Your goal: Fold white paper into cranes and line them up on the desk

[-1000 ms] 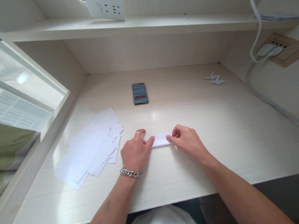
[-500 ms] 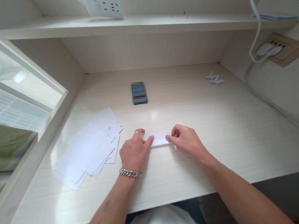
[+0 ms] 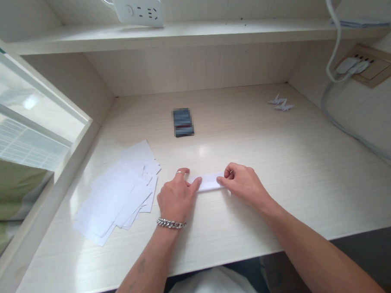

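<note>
Folded paper [image 3: 210,182] lies on the desk [image 3: 224,223] between both hands. Left hand [image 3: 178,197]: thumb rests on the left end; whether its fingers clamp cannot be told. Right hand [image 3: 244,180]: fingers clamped on the right end.

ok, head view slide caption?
Left hand and right hand on a white paper strip, loose sheets at left, two folded paper birds at back right.

You're in a living space, home or dorm; the tight view can't settle which: wood-grained surface [image 3: 234,140] built in under a shelf [image 3: 203,29], power strip [image 3: 138,10], wall socket [image 3: 378,69], and, on your left, framed glass [image 3: 24,91] and green cloth [image 3: 15,182].
</note>
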`<state>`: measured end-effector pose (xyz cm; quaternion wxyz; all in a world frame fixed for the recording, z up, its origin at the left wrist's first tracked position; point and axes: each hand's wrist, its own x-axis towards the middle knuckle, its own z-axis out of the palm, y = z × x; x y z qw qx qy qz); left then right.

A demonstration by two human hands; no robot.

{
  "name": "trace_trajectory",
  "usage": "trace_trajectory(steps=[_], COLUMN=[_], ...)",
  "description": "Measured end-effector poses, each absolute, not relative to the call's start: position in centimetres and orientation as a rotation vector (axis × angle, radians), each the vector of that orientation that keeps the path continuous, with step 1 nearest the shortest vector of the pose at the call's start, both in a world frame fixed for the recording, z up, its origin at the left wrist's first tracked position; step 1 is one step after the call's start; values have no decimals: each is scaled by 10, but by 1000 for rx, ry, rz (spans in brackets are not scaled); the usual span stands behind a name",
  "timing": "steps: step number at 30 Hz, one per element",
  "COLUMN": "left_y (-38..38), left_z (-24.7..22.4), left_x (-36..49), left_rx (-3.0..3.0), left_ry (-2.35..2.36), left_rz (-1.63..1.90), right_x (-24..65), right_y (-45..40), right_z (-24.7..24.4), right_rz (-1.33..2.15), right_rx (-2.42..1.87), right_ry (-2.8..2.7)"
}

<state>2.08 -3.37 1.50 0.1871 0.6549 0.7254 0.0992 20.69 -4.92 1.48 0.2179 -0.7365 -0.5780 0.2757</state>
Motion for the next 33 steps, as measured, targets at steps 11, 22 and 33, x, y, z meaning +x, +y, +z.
trace_trajectory(steps=[11,22,33], left_y=[-34,-41,-38], left_z=[16,4,-1], left_x=[21,27,25], left_rx=[1854,2215,2274], left_ry=[2048,1807,1705], left_rz=[263,480,512], right_x=[208,201,208], right_y=[-48,-52,-55], right_z=[11,9,4], right_rz=[705,570,492], right_rx=[-2043,-2084,-2034], right_ry=[-1640,-1717,-1774])
